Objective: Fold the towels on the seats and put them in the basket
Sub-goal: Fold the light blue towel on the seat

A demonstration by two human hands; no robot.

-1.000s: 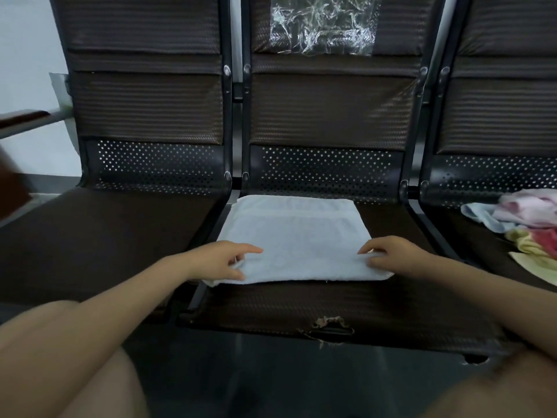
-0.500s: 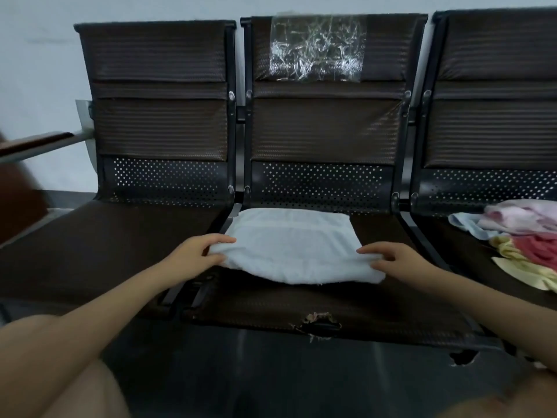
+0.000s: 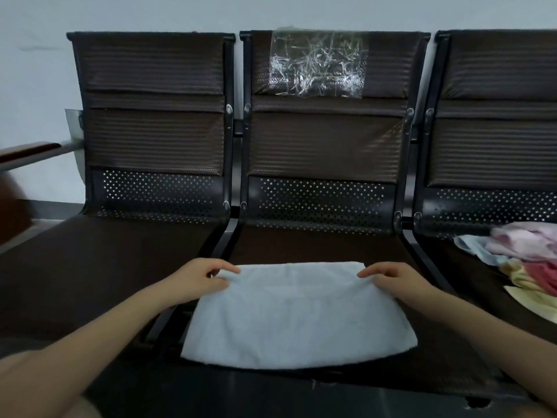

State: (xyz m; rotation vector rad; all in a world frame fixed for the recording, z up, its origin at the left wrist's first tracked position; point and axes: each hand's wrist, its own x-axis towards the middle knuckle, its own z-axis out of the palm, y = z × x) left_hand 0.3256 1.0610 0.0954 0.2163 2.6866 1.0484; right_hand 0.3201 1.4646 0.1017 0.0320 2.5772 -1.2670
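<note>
The left hand [image 3: 196, 279] and the right hand [image 3: 398, 280] each pinch a far corner of the white towel [image 3: 298, 321] with a tight grip.

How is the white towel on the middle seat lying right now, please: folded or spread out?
Folded: the white towel forms a thick compact panel, both hands pinching its far corners.

Three dark seats stand in a row: the left seat [image 3: 90, 267], the middle seat [image 3: 301, 245] and the right seat [image 3: 452, 267]. One white towel [image 3: 298, 315] lies on the middle seat. One heap of coloured towels [image 3: 524, 260] sits at the right seat's right edge; their number cannot be told. Two hands show: left hand [image 3: 199, 279], right hand [image 3: 394, 279]. One patch of clear tape [image 3: 316, 61].
</note>
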